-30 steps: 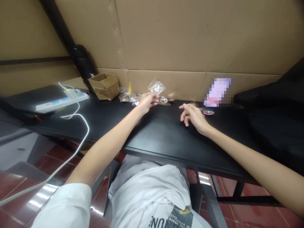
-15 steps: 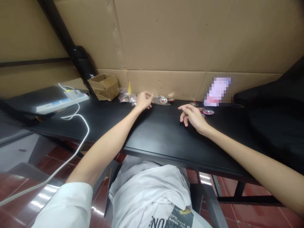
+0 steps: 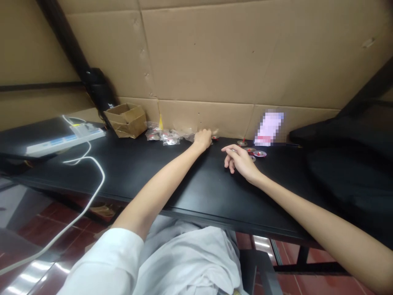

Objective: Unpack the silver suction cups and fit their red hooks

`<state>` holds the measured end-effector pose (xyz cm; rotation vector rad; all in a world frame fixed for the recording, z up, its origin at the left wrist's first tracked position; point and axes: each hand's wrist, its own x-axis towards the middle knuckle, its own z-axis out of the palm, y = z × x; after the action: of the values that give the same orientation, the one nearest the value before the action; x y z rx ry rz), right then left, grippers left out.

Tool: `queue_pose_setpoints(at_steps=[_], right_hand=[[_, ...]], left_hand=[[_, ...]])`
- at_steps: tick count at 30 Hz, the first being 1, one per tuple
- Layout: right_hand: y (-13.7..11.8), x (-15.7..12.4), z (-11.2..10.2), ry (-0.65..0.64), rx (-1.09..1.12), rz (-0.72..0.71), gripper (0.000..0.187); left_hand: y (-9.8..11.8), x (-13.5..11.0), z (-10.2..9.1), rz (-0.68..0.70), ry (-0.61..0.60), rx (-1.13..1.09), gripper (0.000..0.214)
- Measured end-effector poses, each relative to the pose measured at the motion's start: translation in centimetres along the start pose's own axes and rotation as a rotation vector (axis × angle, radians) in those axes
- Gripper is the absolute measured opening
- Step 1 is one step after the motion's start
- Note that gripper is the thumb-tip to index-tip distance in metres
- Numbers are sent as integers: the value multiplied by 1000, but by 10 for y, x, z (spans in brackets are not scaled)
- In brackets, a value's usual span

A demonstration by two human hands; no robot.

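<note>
My left hand is at the back of the black table, its fingers curled down over a clear plastic bag. The bag's disc is hidden under the hand. To its left lie several round metal discs in clear bags. Just right of the hand, partly covered, is a loose disc with a red part. My right hand hovers over or rests on the table, index finger stretched out and other fingers loosely bent, with nothing visible in it. Beside it lie several unbagged silver discs with red centres.
An opened cardboard box stands at the back left, near a black bottle. A white power strip with a cable lies further left. A phone leans on the cardboard wall; a black bag or cloth is at right.
My left hand has moved right, from the bagged pile onto the bag with a red-centred disc, and its fingers have curled over it. My right hand keeps its pose; the view has shifted slightly.
</note>
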<state>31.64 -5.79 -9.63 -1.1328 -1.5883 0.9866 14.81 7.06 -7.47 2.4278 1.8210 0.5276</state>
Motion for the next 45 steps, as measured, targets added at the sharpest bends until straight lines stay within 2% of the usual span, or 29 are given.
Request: queue_pose_setpoints(at_steps=[3, 5, 8, 11, 13, 17, 19, 21, 24, 26, 27, 29, 32, 34, 36, 39, 41, 45], right_hand=[[3, 1, 0, 0, -4, 2, 31], [4, 2, 0, -3, -7, -1, 30], [4, 2, 0, -13, -12, -9, 29], [2, 1, 1, -16, -20, -12, 28], [1, 1, 2, -15, -27, -10, 28], [0, -1, 3, -23, -37, -12, 27], [-2, -2, 2, -13, -20, -15, 26], [-7, 0, -2, 36, 11, -34, 25], [-16, 7, -19, 208, 54, -92, 22], [-19, 14, -36, 347, 84, -129, 20], [-19, 17, -45, 401, 74, -146, 20], [-16, 23, -65, 467, 11, -158, 20], [-8, 30, -92, 501, -310, -114, 17], [-2, 33, -106, 417, -665, -90, 18], [5, 35, -117, 216, -935, -61, 32], [19, 39, -126, -52, -1066, 3, 48], [27, 41, -129, -89, -1085, 21, 46], [33, 41, -132, 35, -1086, -17, 31]], left_hand=[[3, 1, -4, 6, 94, -20, 39], [6, 3, -5, 71, 149, -60, 39], [11, 8, 1, 165, 55, -86, 38], [17, 11, 10, 193, -58, -18, 36], [20, 13, 15, 208, -54, 23, 32], [26, 14, 18, 279, -6, 35, 39], [28, 12, 17, 293, 19, -26, 37], [28, 8, 13, 271, 22, -185, 33], [23, -6, 3, 197, -87, -436, 32], [19, -19, -3, 162, -161, -405, 33], [17, -27, -6, 156, -150, -330, 32], [15, -40, -9, 175, -51, -181, 28], [14, -53, -7, 243, -13, -133, 28], [13, -57, -4, 306, -52, -150, 28], [12, -57, -2, 364, -79, -150, 30], [10, -58, -2, 411, -128, -151, 32], [10, -59, -4, 430, -173, -154, 37], [11, -63, -6, 469, -205, -184, 34]])
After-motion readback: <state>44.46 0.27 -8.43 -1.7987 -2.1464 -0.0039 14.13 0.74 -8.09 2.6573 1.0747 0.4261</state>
